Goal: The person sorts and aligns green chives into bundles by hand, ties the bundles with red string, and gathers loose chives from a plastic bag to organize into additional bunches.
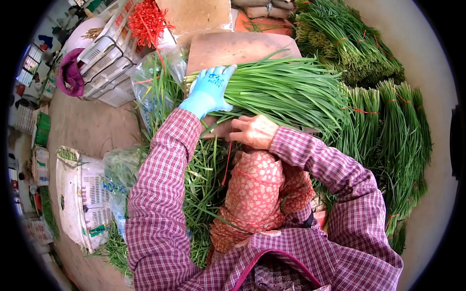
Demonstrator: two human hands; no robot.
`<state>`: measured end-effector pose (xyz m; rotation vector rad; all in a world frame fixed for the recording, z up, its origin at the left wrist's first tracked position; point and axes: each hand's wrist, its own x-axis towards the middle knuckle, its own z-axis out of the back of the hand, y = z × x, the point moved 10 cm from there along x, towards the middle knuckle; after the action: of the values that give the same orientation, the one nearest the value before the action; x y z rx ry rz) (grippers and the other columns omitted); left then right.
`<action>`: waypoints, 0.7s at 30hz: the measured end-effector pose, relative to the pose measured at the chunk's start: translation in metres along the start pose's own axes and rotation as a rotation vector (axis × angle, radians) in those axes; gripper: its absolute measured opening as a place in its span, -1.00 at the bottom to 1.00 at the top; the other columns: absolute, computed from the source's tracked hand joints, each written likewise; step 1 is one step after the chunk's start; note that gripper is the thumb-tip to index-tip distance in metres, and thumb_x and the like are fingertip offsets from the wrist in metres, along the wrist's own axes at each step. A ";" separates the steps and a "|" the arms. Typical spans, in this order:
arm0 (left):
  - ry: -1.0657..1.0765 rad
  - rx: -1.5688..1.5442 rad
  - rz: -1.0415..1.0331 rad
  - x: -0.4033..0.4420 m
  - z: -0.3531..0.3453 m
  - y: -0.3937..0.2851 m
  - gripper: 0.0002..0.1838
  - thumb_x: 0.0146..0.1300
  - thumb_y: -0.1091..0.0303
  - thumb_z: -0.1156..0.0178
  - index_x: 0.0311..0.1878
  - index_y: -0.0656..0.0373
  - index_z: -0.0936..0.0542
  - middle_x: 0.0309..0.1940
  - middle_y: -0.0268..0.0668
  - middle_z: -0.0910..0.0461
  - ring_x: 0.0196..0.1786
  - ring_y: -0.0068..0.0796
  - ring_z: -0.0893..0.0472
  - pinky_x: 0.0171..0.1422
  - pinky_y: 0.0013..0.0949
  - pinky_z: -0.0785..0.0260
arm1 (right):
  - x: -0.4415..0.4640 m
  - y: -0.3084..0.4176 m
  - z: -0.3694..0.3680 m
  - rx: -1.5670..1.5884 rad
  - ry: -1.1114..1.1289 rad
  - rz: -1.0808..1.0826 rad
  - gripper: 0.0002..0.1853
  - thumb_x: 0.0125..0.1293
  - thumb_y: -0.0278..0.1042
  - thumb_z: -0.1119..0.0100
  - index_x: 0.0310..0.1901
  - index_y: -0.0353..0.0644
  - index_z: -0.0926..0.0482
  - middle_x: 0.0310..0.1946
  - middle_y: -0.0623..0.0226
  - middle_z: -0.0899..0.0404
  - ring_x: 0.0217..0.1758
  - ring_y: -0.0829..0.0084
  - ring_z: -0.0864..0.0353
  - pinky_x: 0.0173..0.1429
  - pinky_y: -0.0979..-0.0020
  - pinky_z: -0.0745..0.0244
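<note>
A thick loose bundle of garlic chives (291, 89) lies across a brown board (228, 47), its long leaves reaching to the right. My left hand (211, 91), in a light blue glove, is wrapped over the stem end, thumb on the near side. Just below the bundle, at the board's near edge, is my bare right hand (256, 132). Its fingers are curled together, and a thin red tie (227, 162) hangs down from its fingertips. The underside of the bundle is hidden.
Tied chive bundles (383, 121) are stacked at the right. Red ties (148, 22) hang in a clump by white crates (109, 63) at upper left. Loose leaves (201, 179) lie below the board. A white bin (80, 194) and plastic bags (121, 165) stand left.
</note>
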<state>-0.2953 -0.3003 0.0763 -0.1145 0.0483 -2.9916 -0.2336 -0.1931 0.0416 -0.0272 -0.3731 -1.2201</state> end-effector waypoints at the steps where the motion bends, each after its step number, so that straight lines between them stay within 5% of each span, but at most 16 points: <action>1: 0.011 -0.003 0.004 0.001 -0.001 -0.001 0.11 -0.28 0.07 -0.52 0.40 0.08 -0.17 0.16 -0.09 -0.40 0.22 -0.10 -0.42 0.32 -0.12 -0.24 | 0.002 0.000 -0.003 -0.016 -0.021 0.016 -0.81 0.03 -0.38 -0.17 -0.25 -0.02 -0.53 -0.28 0.32 -0.40 -0.21 0.32 -0.54 -0.38 0.33 -0.58; 6: 0.025 -0.009 0.016 0.000 0.001 0.001 0.14 -0.30 0.08 -0.54 0.41 0.05 -0.16 0.21 -0.07 -0.37 0.23 -0.06 -0.41 0.35 -0.13 -0.23 | -0.004 -0.004 0.000 -0.058 -0.057 -0.001 -0.85 0.06 -0.34 -0.18 -0.31 -0.06 -0.48 -0.29 0.31 -0.39 -0.19 0.30 -0.52 -0.35 0.30 -0.57; 12: 0.042 -0.019 0.017 0.005 -0.001 0.001 0.16 -0.32 0.08 -0.55 0.42 0.06 -0.16 0.21 -0.06 -0.38 0.24 -0.04 -0.40 0.35 -0.13 -0.22 | -0.021 -0.040 0.064 0.025 -0.587 -0.367 -0.82 0.17 -0.28 -0.25 -0.33 -0.11 -0.45 -0.42 0.33 -0.42 -0.27 0.29 -0.52 -0.33 0.32 -0.47; 15: 0.066 -0.023 0.003 0.008 -0.003 0.005 0.16 -0.29 0.05 -0.54 0.43 0.09 -0.14 0.22 -0.05 -0.38 0.26 -0.05 -0.39 0.35 -0.11 -0.21 | -0.011 -0.046 0.086 -0.172 -0.622 -0.437 -0.80 0.13 -0.23 -0.27 -0.39 -0.10 -0.45 -0.44 0.35 -0.44 -0.34 0.30 -0.49 -0.38 0.28 -0.43; 18: 0.097 -0.110 -0.040 0.011 0.005 0.011 0.15 -0.27 0.10 -0.54 0.42 0.18 -0.14 0.30 0.02 -0.30 0.34 -0.01 -0.32 0.40 -0.12 -0.18 | 0.003 -0.057 0.102 -0.244 -0.616 -0.404 -0.84 0.11 -0.21 -0.28 -0.38 -0.04 -0.53 -0.39 0.37 -0.43 -0.23 0.29 -0.47 -0.18 0.26 -0.39; 21: 0.132 -0.290 -0.061 0.009 0.010 0.018 0.02 -0.14 0.16 -0.47 0.41 0.21 -0.19 0.31 0.01 -0.31 0.37 -0.05 -0.31 0.44 -0.19 -0.16 | 0.007 -0.083 0.099 -0.151 -0.624 -0.362 -0.82 0.14 -0.17 -0.28 -0.27 -0.02 -0.60 -0.12 0.32 -0.49 0.05 0.18 -0.42 0.14 0.13 -0.27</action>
<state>-0.3011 -0.3194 0.0861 0.0510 0.5020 -3.0279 -0.3339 -0.2069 0.1221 -0.4972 -0.8543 -1.5850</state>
